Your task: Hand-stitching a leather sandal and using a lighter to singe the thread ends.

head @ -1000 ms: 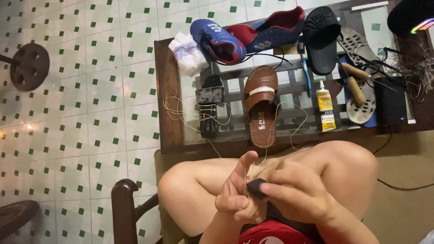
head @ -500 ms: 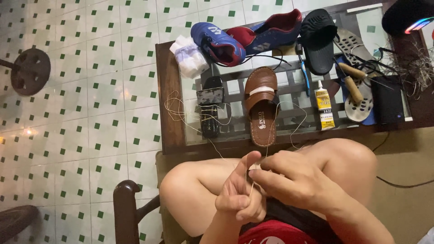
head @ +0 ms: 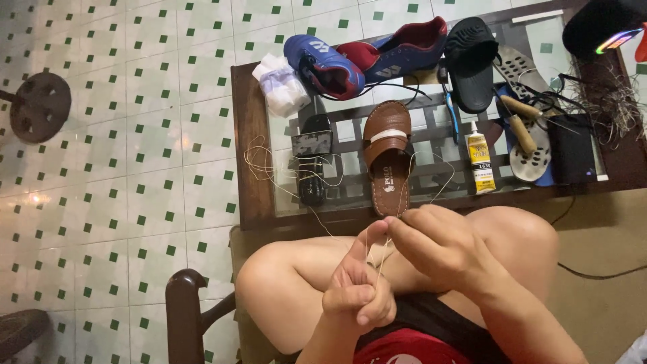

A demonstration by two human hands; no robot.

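My left hand (head: 358, 286) is over my knees, fist closed with the thumb raised, and a thin pale thread (head: 377, 248) runs up along the thumb. My right hand (head: 438, 246) pinches the same thread just above the left thumb. The thread trails away to a loose tangle (head: 269, 165) on the glass-topped wooden table (head: 246, 155). A brown sandal (head: 386, 155) lies on the glass just beyond my hands.
On the table are a blue and red sports shoe (head: 322, 64), another red and blue shoe (head: 404, 47), a black slide (head: 468, 61), a glue tube (head: 480, 162), wooden-handled tools (head: 520, 125), a white cloth (head: 282, 87) and a black sandal (head: 313, 162). A chair arm (head: 187, 317) is at my left.
A small dark object held in my right hand a second ago is no longer visible. My fingers now pinch the thread and the left thumb has lifted.
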